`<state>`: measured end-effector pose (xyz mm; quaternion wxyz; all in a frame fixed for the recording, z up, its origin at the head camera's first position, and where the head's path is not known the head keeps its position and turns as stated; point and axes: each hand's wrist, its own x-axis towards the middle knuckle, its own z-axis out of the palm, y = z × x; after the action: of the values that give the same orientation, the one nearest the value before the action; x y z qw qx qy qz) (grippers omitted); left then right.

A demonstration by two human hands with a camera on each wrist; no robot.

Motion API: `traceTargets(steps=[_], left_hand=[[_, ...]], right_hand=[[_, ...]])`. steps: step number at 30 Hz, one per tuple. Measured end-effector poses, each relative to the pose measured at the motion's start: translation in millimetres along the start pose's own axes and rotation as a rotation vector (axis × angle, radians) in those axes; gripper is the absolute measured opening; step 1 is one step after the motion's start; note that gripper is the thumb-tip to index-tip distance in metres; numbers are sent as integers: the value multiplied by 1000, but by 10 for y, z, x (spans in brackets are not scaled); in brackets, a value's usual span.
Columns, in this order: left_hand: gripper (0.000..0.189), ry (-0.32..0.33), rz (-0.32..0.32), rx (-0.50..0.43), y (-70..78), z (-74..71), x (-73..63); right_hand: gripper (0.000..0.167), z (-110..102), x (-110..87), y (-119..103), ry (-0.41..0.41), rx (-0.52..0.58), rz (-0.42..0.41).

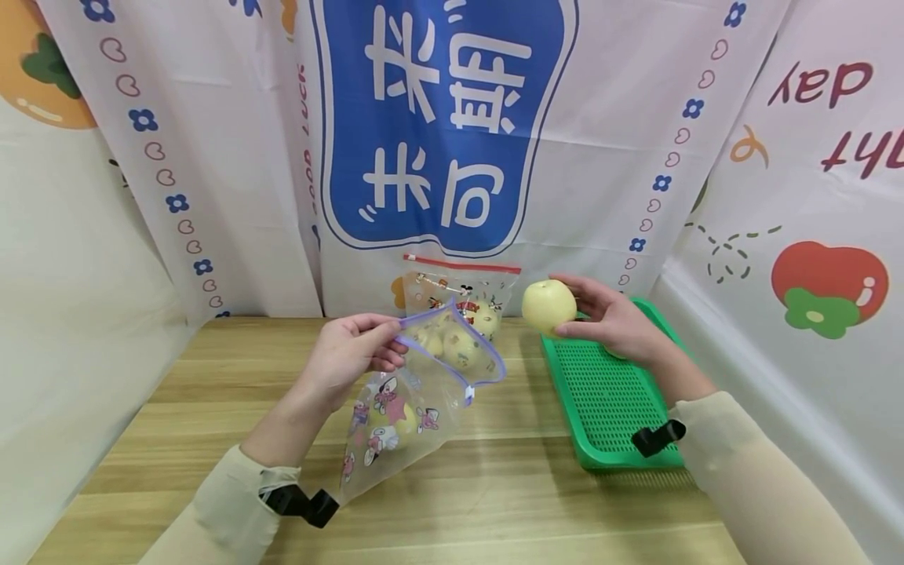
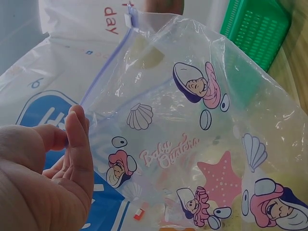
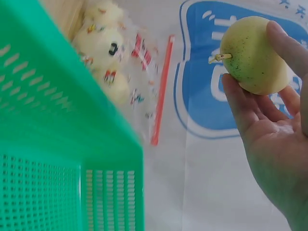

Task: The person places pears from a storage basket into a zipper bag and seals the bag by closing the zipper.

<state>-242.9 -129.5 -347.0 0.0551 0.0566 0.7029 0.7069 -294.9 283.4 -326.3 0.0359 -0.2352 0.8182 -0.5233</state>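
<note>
My left hand [image 1: 356, 353] pinches the rim of a clear zip bag [image 1: 438, 416] with a purple zip strip and pink starfish and shell prints [image 2: 224, 178]. The bag's mouth gapes toward the right, and yellow fruit [image 1: 406, 424] shows through its lower part. In my right hand [image 1: 610, 318] is a round, pale yellow pear [image 1: 547, 308], held between thumb and fingers to the right of the bag mouth and above the basket's far left edge. Its short stem and dark speckles show in the right wrist view, where the pear [image 3: 255, 57] is apart from the basket.
A green perforated basket [image 1: 607, 404] stands on the right of the wooden table [image 1: 523, 502], with a yellow fruit partly hidden behind my right hand. Behind the purple-strip bag stands a second clear bag with a red zip strip [image 1: 462, 264], holding several pears [image 3: 101, 43]. A printed cloth [image 1: 600, 157] hangs behind.
</note>
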Motion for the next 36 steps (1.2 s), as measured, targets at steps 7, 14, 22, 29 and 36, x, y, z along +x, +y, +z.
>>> traceTargets(steps=[7,14,22,29,36], left_hand=[[31,0,1,-1,4,3,-3],[33,3,6,10,22,9,-11],[34,-1,1,7,39,17,-6],[34,-7,-11,12,71,29,-14],[34,-19,-12,9,112,60,-33]], right_hand=[[82,176,24,-176,-41,38,-13],[83,356,67,-283,-103,105,-65],[84,545,111,-400,-198,167,-123],[80,739,180,-468,-259,131,-109],[76,966,252,-496,-332,66,-51]])
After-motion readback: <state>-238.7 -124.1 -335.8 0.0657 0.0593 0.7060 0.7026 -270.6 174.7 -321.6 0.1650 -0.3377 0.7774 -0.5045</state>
